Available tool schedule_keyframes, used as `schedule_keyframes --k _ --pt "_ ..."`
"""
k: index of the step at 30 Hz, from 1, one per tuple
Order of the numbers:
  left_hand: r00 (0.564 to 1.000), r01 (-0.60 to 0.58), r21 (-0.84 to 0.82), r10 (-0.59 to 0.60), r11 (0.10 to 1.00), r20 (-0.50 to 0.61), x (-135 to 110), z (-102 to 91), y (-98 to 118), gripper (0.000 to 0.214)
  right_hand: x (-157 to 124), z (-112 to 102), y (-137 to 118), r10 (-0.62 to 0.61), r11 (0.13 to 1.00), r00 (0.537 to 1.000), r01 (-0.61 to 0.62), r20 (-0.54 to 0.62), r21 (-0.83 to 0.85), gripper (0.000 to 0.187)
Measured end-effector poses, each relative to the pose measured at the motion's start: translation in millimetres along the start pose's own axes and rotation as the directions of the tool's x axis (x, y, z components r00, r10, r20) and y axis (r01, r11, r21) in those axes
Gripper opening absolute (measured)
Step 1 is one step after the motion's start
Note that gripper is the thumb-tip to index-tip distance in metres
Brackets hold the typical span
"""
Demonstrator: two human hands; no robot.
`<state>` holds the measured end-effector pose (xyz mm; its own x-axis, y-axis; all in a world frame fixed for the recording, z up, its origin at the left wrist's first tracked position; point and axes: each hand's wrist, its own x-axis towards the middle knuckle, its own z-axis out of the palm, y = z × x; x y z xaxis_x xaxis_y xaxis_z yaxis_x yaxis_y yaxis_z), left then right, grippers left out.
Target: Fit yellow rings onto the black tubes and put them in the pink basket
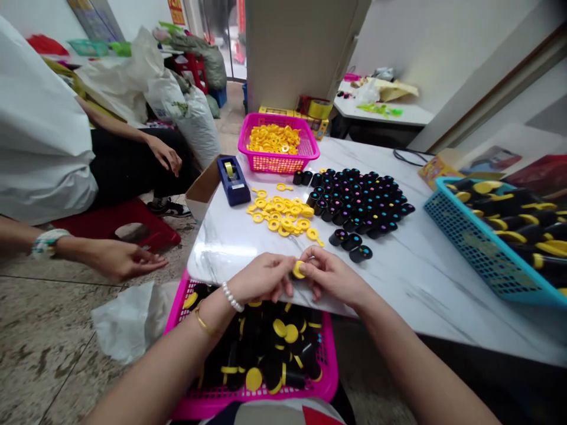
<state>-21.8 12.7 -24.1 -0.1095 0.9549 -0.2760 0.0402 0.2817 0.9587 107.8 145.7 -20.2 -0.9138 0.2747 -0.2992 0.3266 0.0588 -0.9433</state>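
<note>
My left hand point(261, 277) and my right hand point(330, 276) meet at the near edge of the white marble table point(425, 277), fingers pinched together on one small yellow cap piece point(298, 270). Just beyond them lies a loose pile of yellow rings point(281, 213). To its right stand several small black cylinders point(358, 200) in rows, three of them set apart nearer my right hand. Below my wrists, a pink basket point(330, 378) holds black parts with yellow caps.
A pink basket of yellow rings point(278, 141) and a blue tape dispenser point(233, 180) sit at the table's far left. A blue basket point(487, 260) of black-and-yellow parts is at right. Another person sits at left, one hand point(117, 258) over the floor near a white bag point(130, 321).
</note>
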Motion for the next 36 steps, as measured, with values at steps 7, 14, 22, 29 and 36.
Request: schedule_keyframes --k 7,14,22,29,36 --pt "0.994 0.099 -0.165 -0.105 0.981 -0.028 12.3 5.6 3.5 0.038 -1.9 10.0 5.7 0.005 1.000 0.996 -0.004 -0.084 0.016 0.027" --pt "0.983 0.174 0.077 -0.177 0.982 0.044 -0.8 -2.5 17.5 0.029 -11.3 8.7 4.9 -0.282 0.917 0.921 0.177 -0.268 -0.357 0.024" --pt "0.963 0.171 0.434 -0.244 0.884 0.118 -48.8 11.3 10.7 0.025 5.0 11.3 -0.7 -0.377 0.351 0.801 -0.342 -0.466 -0.872 0.020" --pt "0.988 -0.079 0.472 0.133 0.878 -0.082 -12.0 5.2 29.1 0.030 10.4 15.9 7.3 -0.431 0.408 0.728 -0.369 -0.533 -0.835 0.019" --pt "0.842 -0.269 0.489 0.449 0.830 -0.299 81.2 8.7 63.1 0.027 15.9 14.4 25.9 -0.499 0.492 0.642 -0.343 -0.582 -0.800 0.007"
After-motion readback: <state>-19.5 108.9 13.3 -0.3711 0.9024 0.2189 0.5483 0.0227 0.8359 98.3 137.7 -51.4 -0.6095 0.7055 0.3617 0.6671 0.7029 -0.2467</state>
